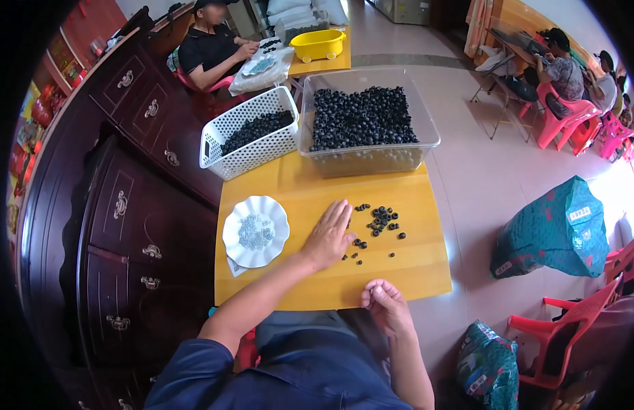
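Note:
My left hand [328, 236] lies flat on the yellow tabletop, fingers stretched out, at the left edge of a scatter of small black ring-shaped parts [382, 220]. A few of these parts sit close to its fingertips and thumb. Over the table's near edge my right hand [387, 306] is closed in a pinch; what its fingers hold, if anything, is too small to make out. Left of my left hand stands a white scalloped plate [281, 239] with a heap of tiny clear pieces [254, 232] on it.
At the table's far side are a clear plastic bin [371, 158] full of black parts and a white perforated basket [252, 152] with more. Dark wooden drawers [126, 198] border the left. Another person [211, 51] works beyond, near a yellow tub [318, 46]. Teal bags [553, 229] stand right.

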The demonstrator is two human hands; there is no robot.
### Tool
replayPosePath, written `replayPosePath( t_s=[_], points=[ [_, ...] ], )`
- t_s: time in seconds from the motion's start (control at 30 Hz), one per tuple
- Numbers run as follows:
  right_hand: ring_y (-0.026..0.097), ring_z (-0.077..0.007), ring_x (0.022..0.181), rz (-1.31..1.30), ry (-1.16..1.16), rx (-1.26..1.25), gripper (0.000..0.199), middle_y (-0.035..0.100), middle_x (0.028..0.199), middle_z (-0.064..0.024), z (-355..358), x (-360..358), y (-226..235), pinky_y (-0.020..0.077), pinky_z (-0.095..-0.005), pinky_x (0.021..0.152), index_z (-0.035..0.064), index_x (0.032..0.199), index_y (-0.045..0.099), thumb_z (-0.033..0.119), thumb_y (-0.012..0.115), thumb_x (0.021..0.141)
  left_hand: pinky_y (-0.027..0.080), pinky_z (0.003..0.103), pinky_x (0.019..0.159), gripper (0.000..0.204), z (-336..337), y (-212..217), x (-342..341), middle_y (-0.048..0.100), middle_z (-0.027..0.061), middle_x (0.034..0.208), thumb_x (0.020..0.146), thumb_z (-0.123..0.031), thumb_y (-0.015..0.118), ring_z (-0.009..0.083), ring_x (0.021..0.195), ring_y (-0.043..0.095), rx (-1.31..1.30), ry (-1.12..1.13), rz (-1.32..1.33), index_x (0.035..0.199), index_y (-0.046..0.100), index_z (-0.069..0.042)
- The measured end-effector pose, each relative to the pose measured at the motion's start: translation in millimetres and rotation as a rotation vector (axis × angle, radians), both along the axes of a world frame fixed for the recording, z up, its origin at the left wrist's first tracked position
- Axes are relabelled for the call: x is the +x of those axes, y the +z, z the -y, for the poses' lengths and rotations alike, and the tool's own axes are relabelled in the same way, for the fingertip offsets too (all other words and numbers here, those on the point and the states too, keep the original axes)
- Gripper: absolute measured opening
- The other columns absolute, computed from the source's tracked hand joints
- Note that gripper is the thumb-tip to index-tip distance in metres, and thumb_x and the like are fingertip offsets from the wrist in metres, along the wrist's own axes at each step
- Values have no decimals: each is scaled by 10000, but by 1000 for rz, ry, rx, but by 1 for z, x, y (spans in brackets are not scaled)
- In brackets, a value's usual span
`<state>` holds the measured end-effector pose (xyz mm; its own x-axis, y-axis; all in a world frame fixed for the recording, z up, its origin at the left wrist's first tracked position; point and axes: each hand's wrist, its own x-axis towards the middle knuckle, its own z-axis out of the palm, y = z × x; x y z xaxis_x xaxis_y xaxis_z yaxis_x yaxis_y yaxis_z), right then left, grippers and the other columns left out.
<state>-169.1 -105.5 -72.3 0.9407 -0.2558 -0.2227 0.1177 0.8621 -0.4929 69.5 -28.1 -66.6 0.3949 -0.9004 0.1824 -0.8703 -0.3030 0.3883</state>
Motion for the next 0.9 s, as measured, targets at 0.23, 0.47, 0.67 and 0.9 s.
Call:
replayPosePath(
  t_s=[0.23,0.47,0.67,0.9],
  points=[
    [646,-147,817,-13,-14,-11,179,684,923,-55,-1,-1,1,533,-283,789,39,1091,659,197,621,1015,244,483,1222,683,-16,-3,-24,324,303,1562,978,-227,585,444,1472,291,-164,45,-124,1519,298,76],
    [650,-157,791,-40,-14,4,169,682,906,-68,-3,1,0,540,-281,775,36,1072,653,189,629,1007,293,480,1195,659,-38,4,-28,341,302,1552,969,-175,594,446,1446,340,-235,101,-167,1525,312,39],
    [648,-172,790,-61,-51,-23,170,676,893,-77,-2,0,3,538,-306,771,39,1077,642,192,635,1005,510,384,1005,471,-91,64,12,556,180,1404,911,-71,646,321,1267,576,-348,158,-239,1371,559,-20],
    [641,-162,801,-68,-46,-44,174,674,890,-64,-4,-1,-2,531,-301,768,48,1067,645,208,651,998,541,385,914,464,-167,77,64,631,132,1235,813,-112,758,311,1097,647,57,363,21,1256,637,-43]
  ],
)
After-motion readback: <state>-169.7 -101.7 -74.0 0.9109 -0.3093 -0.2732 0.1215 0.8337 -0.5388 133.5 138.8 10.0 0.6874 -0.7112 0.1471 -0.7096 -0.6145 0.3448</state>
